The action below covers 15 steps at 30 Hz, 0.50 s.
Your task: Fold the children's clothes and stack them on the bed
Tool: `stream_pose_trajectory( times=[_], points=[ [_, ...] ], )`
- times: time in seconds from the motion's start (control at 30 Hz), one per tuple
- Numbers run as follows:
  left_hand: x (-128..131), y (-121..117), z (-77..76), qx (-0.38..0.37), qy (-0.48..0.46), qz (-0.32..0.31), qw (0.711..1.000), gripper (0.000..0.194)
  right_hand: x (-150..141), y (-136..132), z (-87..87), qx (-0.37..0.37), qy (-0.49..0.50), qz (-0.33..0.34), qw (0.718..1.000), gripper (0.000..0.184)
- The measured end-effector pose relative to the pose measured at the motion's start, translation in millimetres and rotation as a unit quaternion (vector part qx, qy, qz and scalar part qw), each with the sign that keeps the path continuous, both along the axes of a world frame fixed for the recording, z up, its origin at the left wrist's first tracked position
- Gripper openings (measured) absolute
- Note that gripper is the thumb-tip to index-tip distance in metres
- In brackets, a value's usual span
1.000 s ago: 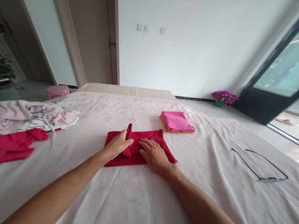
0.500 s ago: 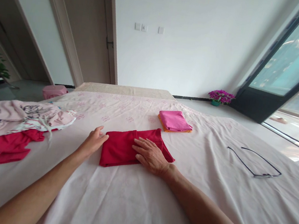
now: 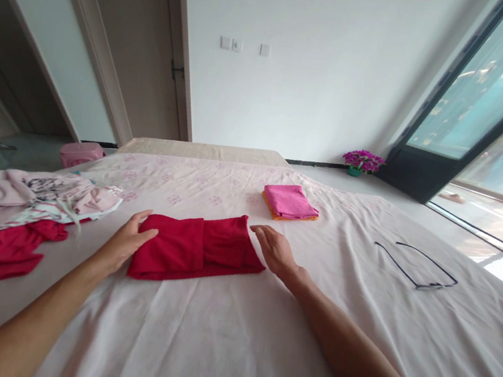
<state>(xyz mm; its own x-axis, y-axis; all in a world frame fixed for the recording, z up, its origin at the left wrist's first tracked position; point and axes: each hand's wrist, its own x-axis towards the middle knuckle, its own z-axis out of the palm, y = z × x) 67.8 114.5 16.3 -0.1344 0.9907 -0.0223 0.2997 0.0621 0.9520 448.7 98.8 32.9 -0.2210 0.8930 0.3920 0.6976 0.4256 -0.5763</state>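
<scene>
Two hands [image 3: 129,241] [image 3: 276,251] flank one red garment [image 3: 178,244] on one sheet [image 3: 192,342]. Toward the sheet's left edge lies one clothes heap [image 3: 20,196], toward its far edge one pink-and-orange stack [image 3: 291,200], toward its right edge one pair of glasses [image 3: 435,285].

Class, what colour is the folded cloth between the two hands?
The folded cloth is deep red, shown best in the head view.

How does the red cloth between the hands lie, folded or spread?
Folded: the red cloth shows an overlapping layer's edge across it.
</scene>
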Motion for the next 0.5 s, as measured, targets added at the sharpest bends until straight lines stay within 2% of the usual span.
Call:
stream_pose_trajectory(
  times=[0.1, 0.13, 0.2, 0.27, 0.33, 0.4, 0.5],
  points=[
    [-42, 1, -7.1, 0.005, 0.154, 0.039, 0.987, 0.075, 5, 11, -11.6, -0.02, 0.002, -0.016, 1.0, 0.042],
    [-49, -1, -9.1, 0.014, 0.227, 0.051, 0.972, 0.074, 5, 14, -15.7, -0.02, -0.016, -0.012, 1.0, 0.039],
    [-50, -7, -11.9, 0.063, 0.369, 0.061, 0.925, 0.069, 3, 16, -22.1, -0.014, -0.066, -0.005, 0.998, 0.033],
    [-36, -15, -13.9, 0.143, 0.471, 0.042, 0.87, 0.061, 1, 15, -25.0, -0.009, -0.106, 0.003, 0.994, 0.029],
    [-13, -23, -16.7, 0.207, 0.518, -0.001, 0.83, 0.056, -1, 13, -25.1, -0.005, -0.125, 0.009, 0.992, 0.027],
    [9, -31, -20.4, 0.226, 0.538, -0.051, 0.81, 0.055, -1, 10, -23.8, 0.0, -0.137, 0.016, 0.99, 0.026],
    [30, -40, -24.0, 0.217, 0.552, -0.095, 0.799, 0.054, -2, 7, -21.1, 0.006, -0.16, 0.014, 0.987, 0.026]
  ],
)
